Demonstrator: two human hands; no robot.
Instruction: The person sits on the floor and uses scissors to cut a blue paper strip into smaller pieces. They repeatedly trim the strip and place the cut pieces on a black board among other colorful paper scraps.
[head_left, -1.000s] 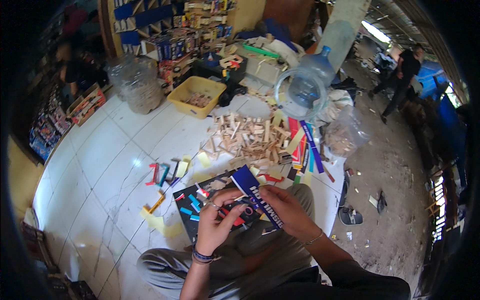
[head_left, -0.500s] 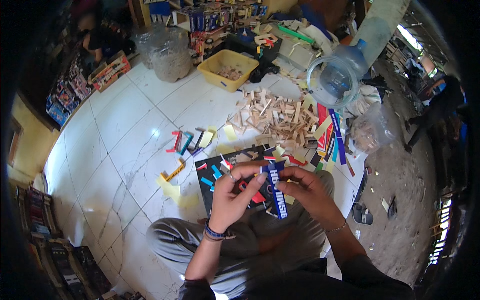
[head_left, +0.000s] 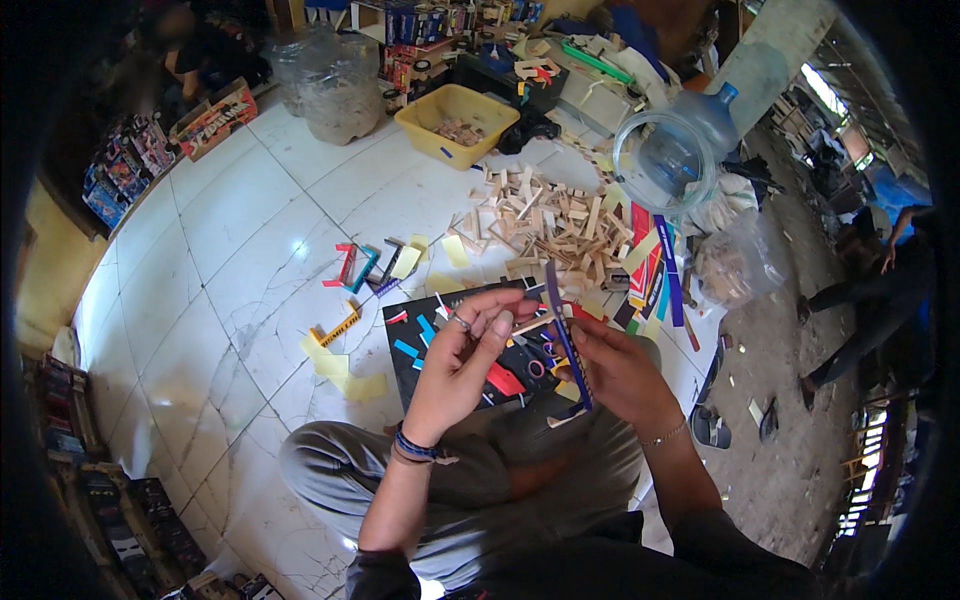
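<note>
My right hand grips a purple printed strip between thumb and fingers, edge-on and nearly upright. Short pale wooden pieces stick out from its side, one near the upper part and one at the lower end. Beside it, my left hand is half curled with thumb and fingers apart. Its thumb tip is close to the upper wooden piece; whether they touch is hard to tell. Beneath both hands lies a black board with red, blue and white strips and scissors.
Beyond the board are a heap of small wooden pieces and coloured strips. Several assembled coloured pieces and yellow papers lie left. A yellow basin and clear water jug stand farther back. Another person is at right.
The purple strip has turned from face-on to edge-on, showing the wooden pieces. My left hand has come away from the strip's face, while my right hand keeps its grip.
</note>
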